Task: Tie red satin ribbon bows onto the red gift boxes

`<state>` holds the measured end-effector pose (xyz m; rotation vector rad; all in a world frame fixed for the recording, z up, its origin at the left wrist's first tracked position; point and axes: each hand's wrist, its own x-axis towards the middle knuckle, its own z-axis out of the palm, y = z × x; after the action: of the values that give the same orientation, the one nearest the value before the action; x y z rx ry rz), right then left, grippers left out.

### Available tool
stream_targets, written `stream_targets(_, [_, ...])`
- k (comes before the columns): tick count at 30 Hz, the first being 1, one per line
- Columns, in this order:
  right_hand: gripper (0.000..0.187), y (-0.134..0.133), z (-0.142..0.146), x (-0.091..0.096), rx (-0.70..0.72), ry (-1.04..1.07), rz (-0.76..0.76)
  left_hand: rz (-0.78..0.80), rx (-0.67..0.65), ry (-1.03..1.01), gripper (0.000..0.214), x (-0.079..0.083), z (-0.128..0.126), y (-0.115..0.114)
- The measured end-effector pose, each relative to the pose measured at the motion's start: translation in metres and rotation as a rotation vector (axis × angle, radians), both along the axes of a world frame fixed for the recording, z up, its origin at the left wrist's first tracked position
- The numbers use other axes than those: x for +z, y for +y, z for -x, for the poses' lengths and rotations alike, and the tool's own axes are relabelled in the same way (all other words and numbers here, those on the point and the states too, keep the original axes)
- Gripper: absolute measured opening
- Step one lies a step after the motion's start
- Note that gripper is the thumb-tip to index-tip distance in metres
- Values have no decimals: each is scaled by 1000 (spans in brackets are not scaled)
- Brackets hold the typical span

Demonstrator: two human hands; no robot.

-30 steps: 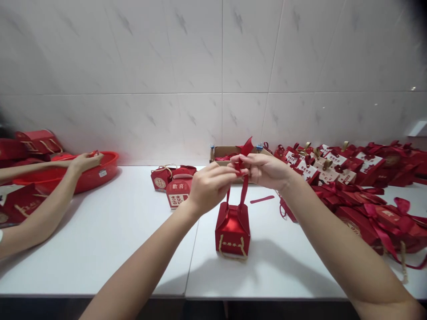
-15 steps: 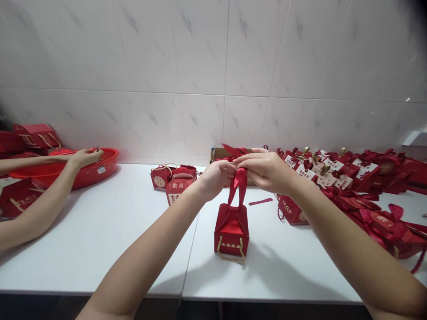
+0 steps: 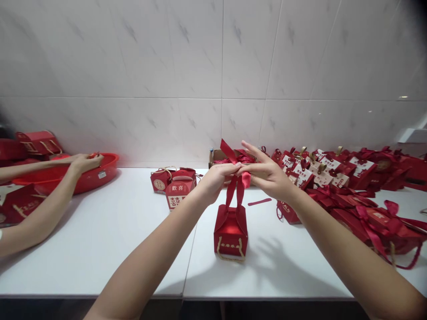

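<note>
A small red gift box [image 3: 231, 233] with a gold rope handle and gold lettering stands upright on the white table. From its top rises a red ribbon [image 3: 230, 195], whose two strands meet between my hands. My left hand [image 3: 215, 180] is closed, pinching the ribbon where the strands come together. My right hand [image 3: 267, 173] pinches the ribbon too, thumb and forefinger close to the left fingertips, while its other fingers are spread. One pointed ribbon end sticks up above the hands, and a loop hangs below the right fingers.
A cardboard box [image 3: 216, 156] of red ribbons stands behind. Several finished boxes [image 3: 320, 171] crowd the right, a loose ribbon strip [image 3: 259, 202] lies nearby. Three small boxes [image 3: 180, 191] stand left of centre. Another person's hands [image 3: 83, 163] work over a red basin [image 3: 106, 171].
My right hand's upper fingers have lifted and spread. The ribbon end now stands up higher and the loop has become smaller. The gift box stays in place.
</note>
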<state>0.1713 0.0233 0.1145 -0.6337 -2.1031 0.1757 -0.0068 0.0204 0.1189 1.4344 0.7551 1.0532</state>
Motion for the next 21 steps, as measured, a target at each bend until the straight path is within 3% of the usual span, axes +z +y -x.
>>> stream_targets(4, [17,-2,-4,-8,118,144,258,-25,30,54,28,-2,4,0])
stream_targets(7, [18,-9,-7,-16,120,194,385,-51,63,72,28,-4,8,0])
stream_targets(13, [20,-20,-15,-39,57,250,499,-74,163,147,30,-10,26,-4])
stream_targets(21, [23,-23,-38,-68,15,280,552,41,258,86,36,-39,62,-10])
